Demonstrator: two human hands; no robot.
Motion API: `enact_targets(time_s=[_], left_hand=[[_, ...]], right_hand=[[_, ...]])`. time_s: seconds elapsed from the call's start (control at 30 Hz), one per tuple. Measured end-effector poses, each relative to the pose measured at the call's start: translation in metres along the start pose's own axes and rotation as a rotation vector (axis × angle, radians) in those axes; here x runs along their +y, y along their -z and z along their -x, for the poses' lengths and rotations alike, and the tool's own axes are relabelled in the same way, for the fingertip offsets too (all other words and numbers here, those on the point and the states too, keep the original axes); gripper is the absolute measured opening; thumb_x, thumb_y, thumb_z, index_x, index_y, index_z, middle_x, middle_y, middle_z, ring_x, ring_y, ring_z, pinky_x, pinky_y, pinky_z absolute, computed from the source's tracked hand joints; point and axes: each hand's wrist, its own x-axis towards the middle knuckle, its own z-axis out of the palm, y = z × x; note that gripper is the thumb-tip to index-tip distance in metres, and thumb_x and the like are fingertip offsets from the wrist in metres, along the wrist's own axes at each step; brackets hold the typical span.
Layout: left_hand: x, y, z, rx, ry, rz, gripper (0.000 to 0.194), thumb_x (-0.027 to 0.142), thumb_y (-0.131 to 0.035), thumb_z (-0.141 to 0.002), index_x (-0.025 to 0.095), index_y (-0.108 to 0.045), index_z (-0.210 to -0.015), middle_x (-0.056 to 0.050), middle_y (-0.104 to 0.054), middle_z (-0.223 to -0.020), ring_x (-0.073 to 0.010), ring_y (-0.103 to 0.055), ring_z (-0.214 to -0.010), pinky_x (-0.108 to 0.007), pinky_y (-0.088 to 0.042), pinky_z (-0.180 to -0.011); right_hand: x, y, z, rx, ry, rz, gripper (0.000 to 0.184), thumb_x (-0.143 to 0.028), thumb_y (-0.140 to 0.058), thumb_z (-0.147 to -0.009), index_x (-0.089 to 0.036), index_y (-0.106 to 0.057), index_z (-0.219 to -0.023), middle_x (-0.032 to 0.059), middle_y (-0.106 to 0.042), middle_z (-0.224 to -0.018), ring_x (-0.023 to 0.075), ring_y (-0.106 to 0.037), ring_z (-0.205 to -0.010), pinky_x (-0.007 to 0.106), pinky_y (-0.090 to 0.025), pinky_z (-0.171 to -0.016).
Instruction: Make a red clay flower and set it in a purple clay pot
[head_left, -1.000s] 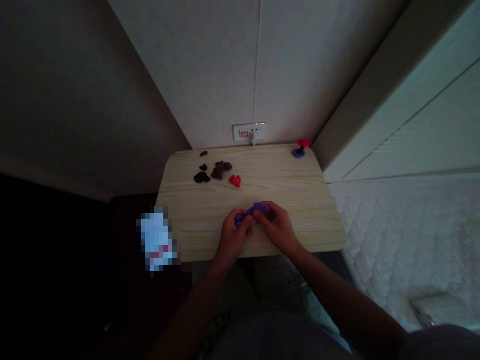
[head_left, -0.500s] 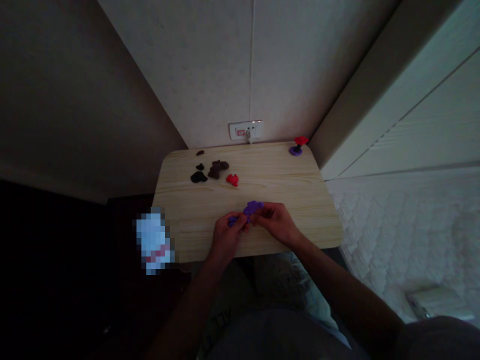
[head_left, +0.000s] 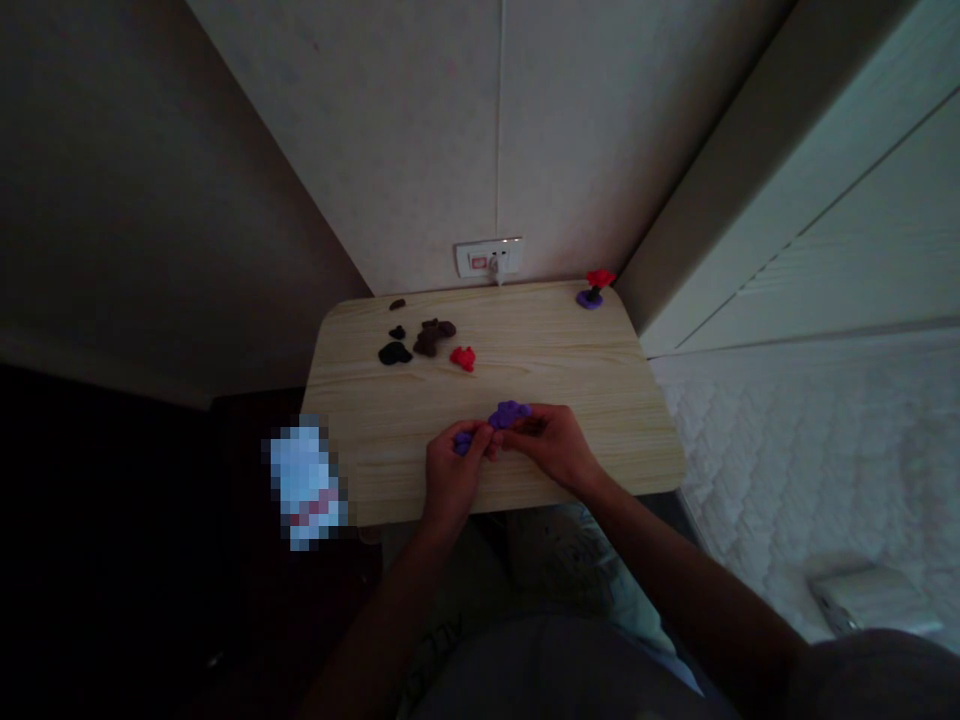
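Note:
A lump of purple clay is held over the near part of a small light wooden table. My left hand pinches its left end, fingers closed. My right hand grips the right part, fingers curled round it. Both hands rest close together just above the tabletop.
Dark brown and black clay pieces and a small red clay piece lie at the table's far left. A red and purple clay figure stands at the far right corner. A wall socket sits behind; a white quilted bed lies right.
The hands and the purple clay have stayed over the same spot; the fingers shifted slightly on the clay. The camera drifted a little.

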Motion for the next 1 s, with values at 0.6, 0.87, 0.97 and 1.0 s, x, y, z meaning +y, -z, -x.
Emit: enact_targets(time_s=[0.6,0.87,0.97,1.0], left_hand=[[0.013,0.001,0.006,-0.143,0.045,-0.014,0.033,0.043,-0.08,-0.079,0.015,-0.072,-0.095,0.001,-0.066,-0.062,-0.0123,-0.057,-0.055,-0.024,-0.045,-0.055],[0.018,0.0,0.008,-0.086,-0.03,-0.13,0.024,0.039,-0.079,-0.082,0.018,-0.069,-0.078,0.001,-0.066,-0.065,-0.0126,-0.057,-0.059,-0.022,-0.042,-0.056],[0.013,-0.003,0.008,-0.083,0.008,-0.056,0.03,0.044,-0.08,-0.08,0.018,-0.066,-0.076,0.001,-0.065,-0.064,-0.0124,-0.057,-0.059,-0.022,-0.043,-0.056],[0.012,-0.004,0.008,-0.085,0.032,-0.019,0.033,0.047,-0.08,-0.08,0.017,-0.066,-0.076,0.0,-0.064,-0.064,-0.0119,-0.056,-0.058,-0.022,-0.043,-0.055]], right_hand=[[-0.003,0.005,-0.005,-0.165,-0.124,-0.216,0.035,-0.045,-0.093,-0.063,-0.017,-0.075,-0.071,0.0011,-0.073,-0.065,0.0142,-0.065,-0.06,0.028,-0.054,-0.067],[-0.005,0.002,-0.006,-0.15,-0.064,-0.081,0.034,-0.039,-0.094,-0.062,-0.017,-0.073,-0.076,-0.0001,-0.073,-0.067,0.0153,-0.066,-0.061,0.027,-0.053,-0.063],[-0.004,-0.001,-0.007,-0.187,-0.084,-0.163,0.033,-0.039,-0.093,-0.063,-0.016,-0.074,-0.076,0.0004,-0.074,-0.067,0.0141,-0.065,-0.06,0.026,-0.053,-0.062],[-0.003,-0.001,-0.007,-0.199,-0.096,-0.203,0.032,-0.039,-0.093,-0.063,-0.016,-0.075,-0.076,0.0008,-0.074,-0.068,0.0135,-0.065,-0.059,0.026,-0.052,-0.062]])
